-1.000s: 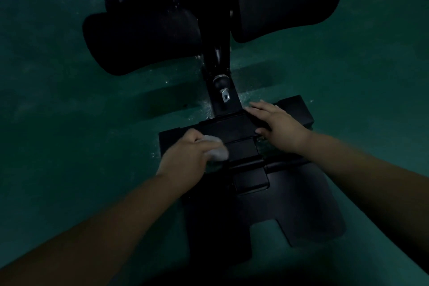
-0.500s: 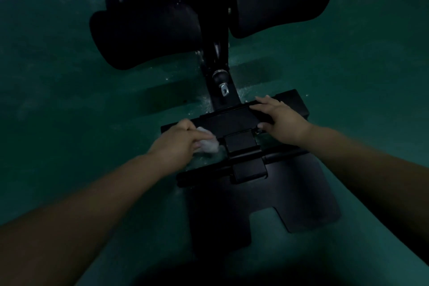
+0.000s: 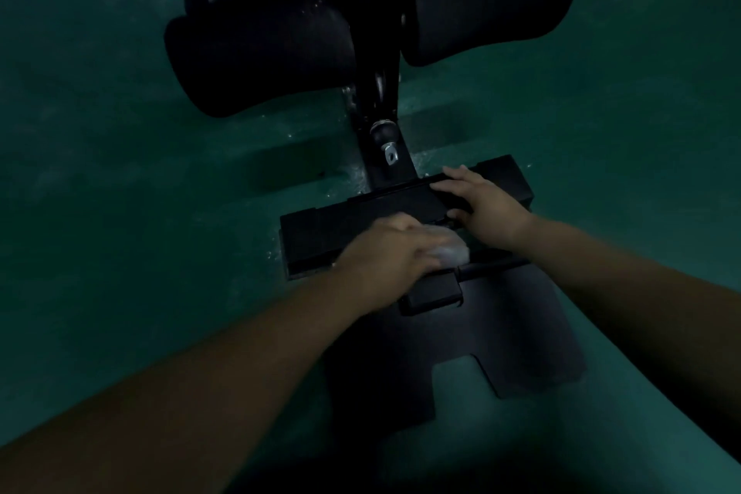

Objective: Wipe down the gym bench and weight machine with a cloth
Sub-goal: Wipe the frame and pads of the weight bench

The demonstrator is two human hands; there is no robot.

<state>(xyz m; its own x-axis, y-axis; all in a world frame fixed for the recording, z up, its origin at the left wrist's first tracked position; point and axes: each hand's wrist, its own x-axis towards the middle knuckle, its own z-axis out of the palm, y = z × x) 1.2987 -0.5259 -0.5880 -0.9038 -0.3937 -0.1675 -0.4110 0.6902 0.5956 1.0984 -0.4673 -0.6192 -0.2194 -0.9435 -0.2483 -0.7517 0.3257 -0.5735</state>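
The left hand and cloth lie on the crossbar, the right hand just right of them.

A small pale crumpled cloth lies pressed against the black metal crossbar of the dark gym machine, near its middle. Beyond the crossbar, two black padded foam rollers stick out sideways from the upright black post.

Dark green floor, dim, filling whole frame. Pale scuffed streaks at 11 o'clock, near top left corner. Small light specks scattered around centre, slightly toward 12 o'clock. Deep shadow across bottom edge at 6 o'clock. Soft rectangular shadow bands on green surface just above centre, left and right.
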